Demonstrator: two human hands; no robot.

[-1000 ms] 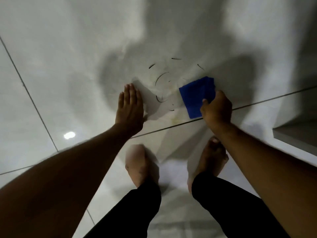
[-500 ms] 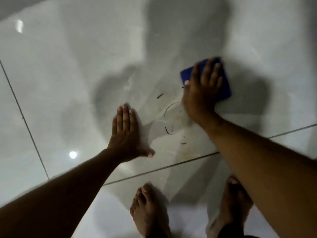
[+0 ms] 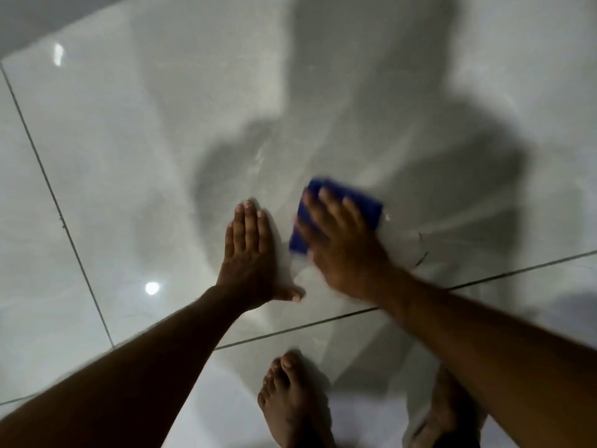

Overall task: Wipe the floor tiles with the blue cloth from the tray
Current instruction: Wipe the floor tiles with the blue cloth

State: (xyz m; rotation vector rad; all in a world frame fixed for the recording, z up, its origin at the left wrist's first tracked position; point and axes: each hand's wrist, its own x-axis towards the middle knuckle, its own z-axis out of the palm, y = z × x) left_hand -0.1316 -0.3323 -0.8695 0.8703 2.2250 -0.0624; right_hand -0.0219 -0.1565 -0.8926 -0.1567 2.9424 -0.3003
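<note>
Beside the flat, empty left hand (image 3: 250,253), the right hand (image 3: 339,244) presses the blue cloth (image 3: 368,205).

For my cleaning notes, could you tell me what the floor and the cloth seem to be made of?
Floor: probably glazed ceramic or porcelain tile, glossy; it mirrors a lamp and shows dark grout lines.
Cloth: likely soft blue fabric, matte and folded; motion blur hides the weave.

The folded cloth of deep royal blue fabric (image 3: 366,202) is plain, with no print. Around it, the glossy pale grey-white floor tiles (image 3: 135,150) carry faint cloudy marbling and broad dark grey shadows. Thin dark grey grout lines (image 3: 517,270) cross the tiles below and left of the cloth. Right of the cloth lie thin black curved strands (image 3: 421,258).
</note>
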